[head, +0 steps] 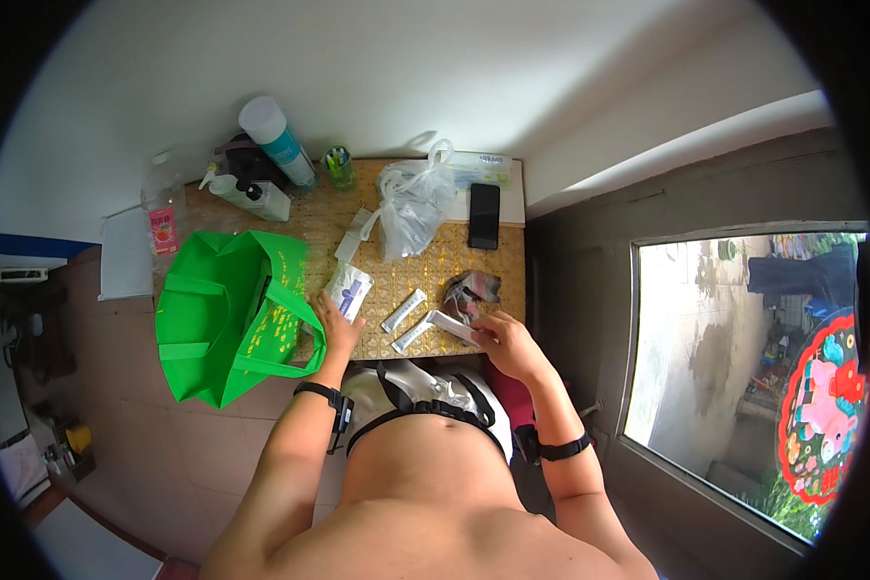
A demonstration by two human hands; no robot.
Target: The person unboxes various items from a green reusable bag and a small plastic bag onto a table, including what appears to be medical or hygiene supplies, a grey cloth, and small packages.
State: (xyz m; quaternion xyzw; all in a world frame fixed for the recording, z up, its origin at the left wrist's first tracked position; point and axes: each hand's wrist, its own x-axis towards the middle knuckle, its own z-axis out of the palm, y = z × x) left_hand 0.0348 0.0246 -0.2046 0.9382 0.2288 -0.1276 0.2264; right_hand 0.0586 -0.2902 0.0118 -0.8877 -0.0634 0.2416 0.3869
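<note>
My left hand grips the lower end of a soft white pack with purple print, its thumb and fingers on either side. Between the thumb and fingers of my right hand is a slim white packet, tilted over the table's front edge. Two narrow white stick sachets, one upper and one lower, lie between my hands. Just beyond the right hand is a crumpled piece of dark reddish material. A green non-woven bag stands open beside my left hand, one handle looping close to the wrist.
On the patterned table are a knotted clear plastic bag, a black phone, a cup of pens, a spray can and a pump bottle. A wall borders the back; a glazed door is at right.
</note>
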